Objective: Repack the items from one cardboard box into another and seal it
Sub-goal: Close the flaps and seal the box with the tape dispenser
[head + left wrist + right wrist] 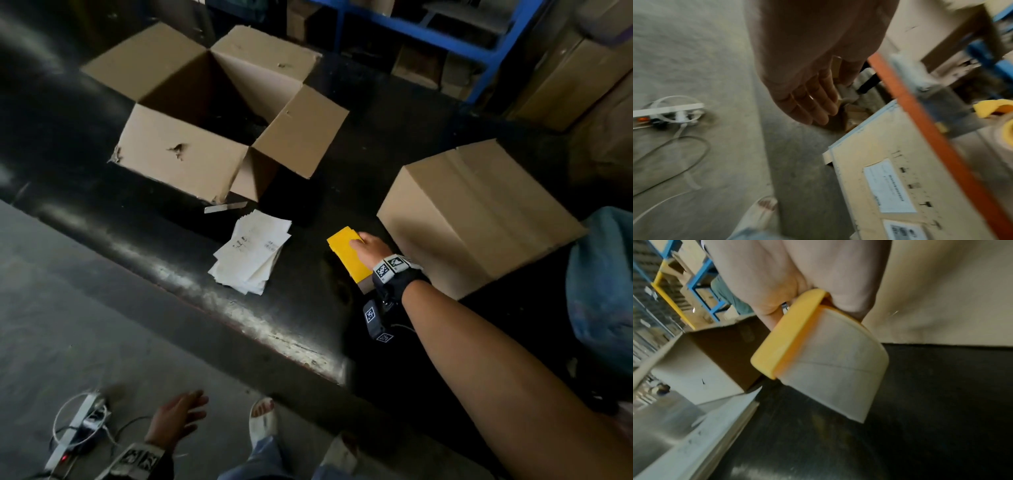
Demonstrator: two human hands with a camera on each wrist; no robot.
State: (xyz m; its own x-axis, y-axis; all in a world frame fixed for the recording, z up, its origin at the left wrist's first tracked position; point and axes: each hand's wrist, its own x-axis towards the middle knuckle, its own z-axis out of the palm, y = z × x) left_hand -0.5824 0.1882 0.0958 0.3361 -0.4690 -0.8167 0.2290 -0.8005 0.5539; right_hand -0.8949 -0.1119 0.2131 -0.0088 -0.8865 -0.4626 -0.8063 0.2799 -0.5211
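Tape dispenser (346, 251) gripped in R hand (371, 247) beside closed box (479, 212); L hand (176, 416) fingers loose, empty.

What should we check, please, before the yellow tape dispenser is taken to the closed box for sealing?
1. Dispenser held: ok. The right hand grips the yellow tape dispenser.
2. Tape loaded: ok. The right wrist view shows a roll of tape in the dispenser.
3. Box flaps down: ok. The closed cardboard box beside the hand has its top flaps folded flat.
4. Top seam taped: cannot tell.
5. Other box emptied: cannot tell. The inside of the open cardboard box is dark.
6. Left hand free to steady the box: ok. The left hand is open, low near the floor.
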